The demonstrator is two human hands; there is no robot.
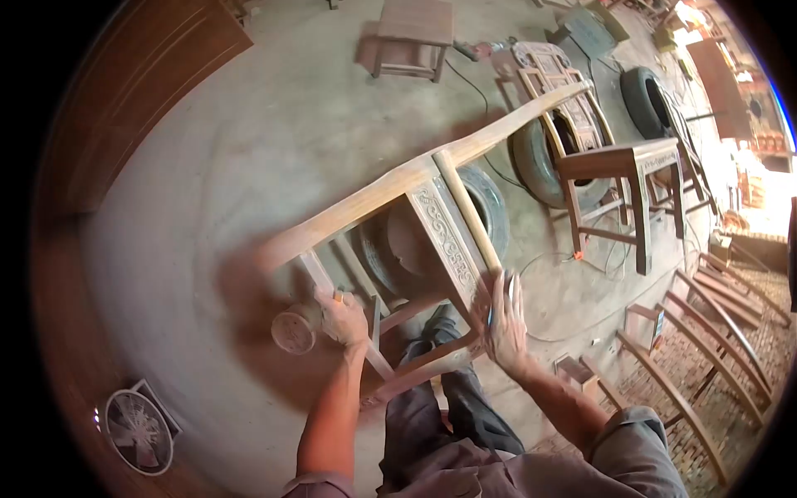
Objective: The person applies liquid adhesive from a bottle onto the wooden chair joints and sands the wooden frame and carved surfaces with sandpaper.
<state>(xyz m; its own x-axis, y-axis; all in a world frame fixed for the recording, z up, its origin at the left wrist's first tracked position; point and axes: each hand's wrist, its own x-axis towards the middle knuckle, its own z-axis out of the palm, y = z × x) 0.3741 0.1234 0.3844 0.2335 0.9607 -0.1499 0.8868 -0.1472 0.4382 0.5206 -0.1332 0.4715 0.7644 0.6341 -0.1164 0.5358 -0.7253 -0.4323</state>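
Note:
A wooden chair [365, 203] lies tilted in front of my legs, over a tire [498, 207] on the floor. A carved panel [446, 234] runs along its seat edge, beside a rounded bar [467, 212]. My left hand [342, 317] is wrapped round a chair leg on the left. My right hand [506, 328] lies with outstretched fingers against the chair at the lower end of the carved panel. A thin pale edge shows by its fingers; I cannot make out what it is. The palm side is hidden.
A round tub [295, 329] stands left of the chair. A fan [139, 432] is at the lower left. Beyond are a stool [415, 25], another chair [618, 162], more tires [643, 101] and cables. Curved wooden parts [677, 398] lie at the right.

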